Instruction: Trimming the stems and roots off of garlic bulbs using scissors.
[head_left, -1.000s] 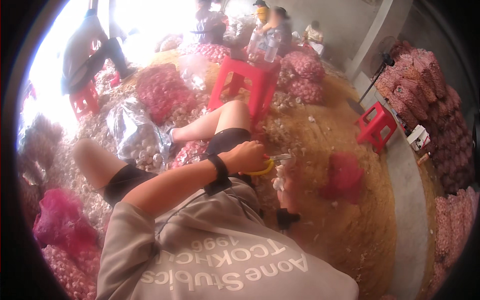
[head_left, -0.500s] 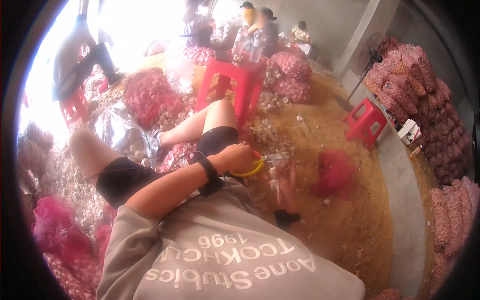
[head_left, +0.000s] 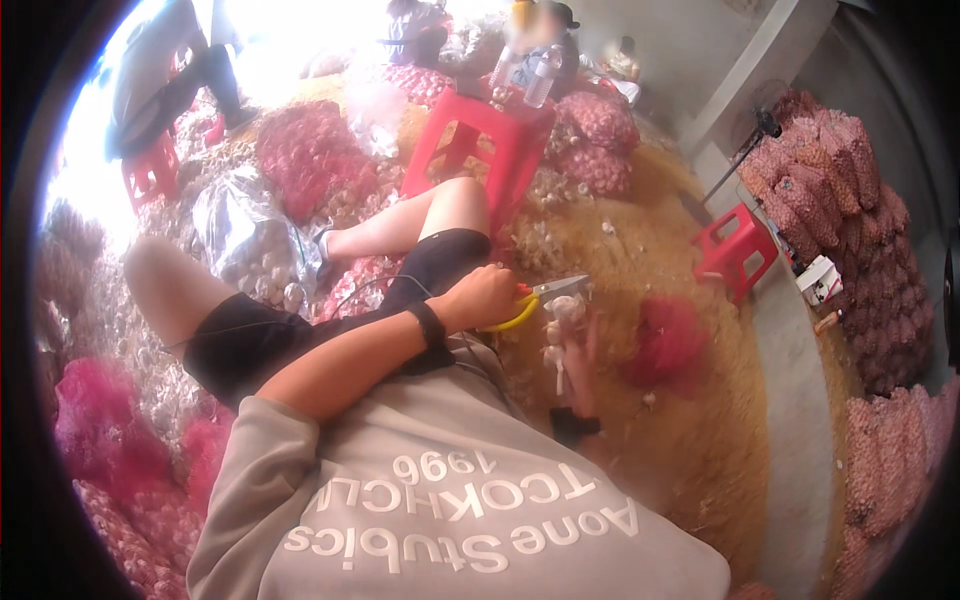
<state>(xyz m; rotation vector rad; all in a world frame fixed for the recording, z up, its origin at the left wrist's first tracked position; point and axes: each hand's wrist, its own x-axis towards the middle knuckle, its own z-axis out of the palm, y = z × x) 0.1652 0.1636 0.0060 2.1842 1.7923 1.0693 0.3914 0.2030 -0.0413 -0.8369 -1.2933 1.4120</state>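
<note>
My left hand (head_left: 483,297) is closed round the yellow and red handles of a pair of scissors (head_left: 558,287). Their blades point to the right, close above a pale garlic bulb (head_left: 568,308); I cannot tell whether they touch it. My right hand (head_left: 582,362), partly blurred, is closed on the garlic, whose pale stalk hangs down along the fingers. A dark band circles each wrist. Both hands are in front of my grey shirt, to the right of my bent legs.
Loose garlic and a pink net bag (head_left: 315,160) lie beyond my legs. A red stool (head_left: 480,125) carries plastic bottles (head_left: 543,77). Another red stool (head_left: 738,250), a crumpled pink net (head_left: 668,342) and stacked garlic sacks (head_left: 825,180) are to the right. Several people sit farther back.
The whole view has shifted slightly. The scissor blades now tilt upward to the right, and the garlic bulb shows more plainly just below them. Both hands keep their hold.
</note>
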